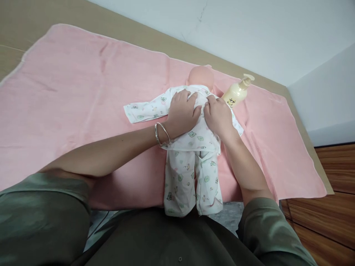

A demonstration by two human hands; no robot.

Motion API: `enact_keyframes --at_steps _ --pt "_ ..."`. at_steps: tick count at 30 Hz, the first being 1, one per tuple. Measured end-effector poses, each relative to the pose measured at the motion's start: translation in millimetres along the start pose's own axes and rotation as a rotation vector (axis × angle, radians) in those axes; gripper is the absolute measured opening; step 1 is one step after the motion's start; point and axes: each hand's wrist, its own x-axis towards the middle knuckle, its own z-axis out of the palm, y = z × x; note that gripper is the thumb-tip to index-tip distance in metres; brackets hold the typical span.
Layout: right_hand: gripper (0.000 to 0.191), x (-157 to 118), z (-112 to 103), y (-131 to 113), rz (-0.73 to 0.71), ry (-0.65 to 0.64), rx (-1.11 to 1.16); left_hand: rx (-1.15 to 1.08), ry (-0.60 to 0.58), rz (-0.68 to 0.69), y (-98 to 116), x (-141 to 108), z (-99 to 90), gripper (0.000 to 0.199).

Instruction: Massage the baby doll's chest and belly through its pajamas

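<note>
A baby doll (201,75) lies stretched out with its bald, smooth head away from me; no face shows. It is dressed in a white printed shirt (194,136) and matching trousers (181,181). My left hand (183,111) rests flat on the upper part of the shirt, fingers apart, with a bangle at the wrist. Beside it, my right hand (219,114) presses on the other side of the shirt, its fingers slightly bent and its thumb apart. One sleeve (146,110) is spread out to the left. The other sleeve is partly behind my right hand.
A pink blanket (83,92) lies under the doll on a tan tabletop (22,22). Just right of the doll's head, a yellowish pump bottle (237,92) lies tilted on the blanket. A white wall (249,33) borders the far side. Brown wooden panelling (332,218) stands at right.
</note>
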Motion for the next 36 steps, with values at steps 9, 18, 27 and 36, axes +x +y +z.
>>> enact_keyframes --at_steps 9,18,27,36 --pt "0.032 -1.2 4.0 2.3 0.005 0.028 0.069 0.006 -0.058 -0.003 16.2 -12.2 -7.1 0.047" --pt "0.03 -1.1 10.6 7.4 -0.027 0.065 0.134 -0.018 -0.048 0.059 16.9 -21.4 -6.9 0.048" --pt "0.035 3.4 15.5 13.3 -0.078 0.034 0.194 0.005 -0.081 0.039 19.8 -15.6 -14.0 0.046" --pt "0.032 -19.2 6.1 -17.6 0.004 0.124 0.04 -0.016 -0.102 -0.003 4.7 -2.9 -13.5 0.048"
